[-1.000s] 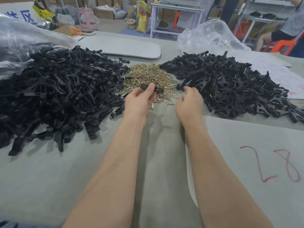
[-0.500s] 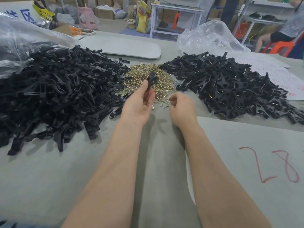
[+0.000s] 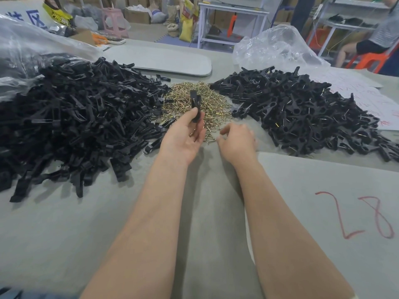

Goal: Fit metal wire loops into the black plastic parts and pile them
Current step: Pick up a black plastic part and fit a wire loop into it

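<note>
Pinching a black part (image 3: pixel 195 104) upright in our left hand (image 3: pixel 183 138), we held our right hand (image 3: pixel 237 140) curled over wire loops (image 3: pixel 212 104); grip unclear.

A flat grey rounded board (image 3: pixel 159 60) lies on the grey table (image 3: pixel 64 234). A crumpled clear plastic bag (image 3: pixel 274 48) sits to its right, a pink plastic stool (image 3: pixel 114 20) behind.

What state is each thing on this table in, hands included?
Brass-coloured metal wire loops: loose central heap.
Left hand: grips one black plastic part.
That part: upright above the loops, no loop visible in it.
Right hand: fingers curled at the loops' near edge, blurred; grip unclear.
Left heap of black parts: loose, no wires seen.
Right heap of black parts: piled, wires showing.
</note>
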A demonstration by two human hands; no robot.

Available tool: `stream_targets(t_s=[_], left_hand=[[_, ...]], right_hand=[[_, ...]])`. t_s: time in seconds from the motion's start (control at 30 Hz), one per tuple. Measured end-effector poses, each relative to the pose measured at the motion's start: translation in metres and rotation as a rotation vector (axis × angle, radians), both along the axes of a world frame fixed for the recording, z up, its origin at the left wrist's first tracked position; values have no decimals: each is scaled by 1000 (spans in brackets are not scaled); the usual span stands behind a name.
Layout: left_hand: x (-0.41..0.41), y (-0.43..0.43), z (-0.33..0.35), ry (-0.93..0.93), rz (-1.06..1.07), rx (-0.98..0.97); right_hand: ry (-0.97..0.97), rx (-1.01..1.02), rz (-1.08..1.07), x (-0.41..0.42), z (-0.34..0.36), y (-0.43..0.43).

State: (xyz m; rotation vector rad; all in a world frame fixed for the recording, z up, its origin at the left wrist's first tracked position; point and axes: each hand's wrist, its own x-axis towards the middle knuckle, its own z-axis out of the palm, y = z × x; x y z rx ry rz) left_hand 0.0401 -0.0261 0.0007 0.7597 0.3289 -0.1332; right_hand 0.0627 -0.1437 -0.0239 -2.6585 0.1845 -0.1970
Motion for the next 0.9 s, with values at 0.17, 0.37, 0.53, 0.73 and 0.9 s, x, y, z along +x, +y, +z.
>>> stream_targets(t_s=[0.17,0.37,0.53,0.73,0.9], left_hand=[[2,1,-3,4,19,42],[3,2,-2,-2,82,-7],[3,2,-1,5,130,-22],[4,2,-1,7,156,-19],[3,0,-2,-51,177,99]], right_hand=[[15,-54,98,-2,0,-1],[10,-77,148,-4,1,1],[-2,-102,136,-6,0,8],[37,-29,85,-3,2,10],[19,114,113,-3,4,9]])
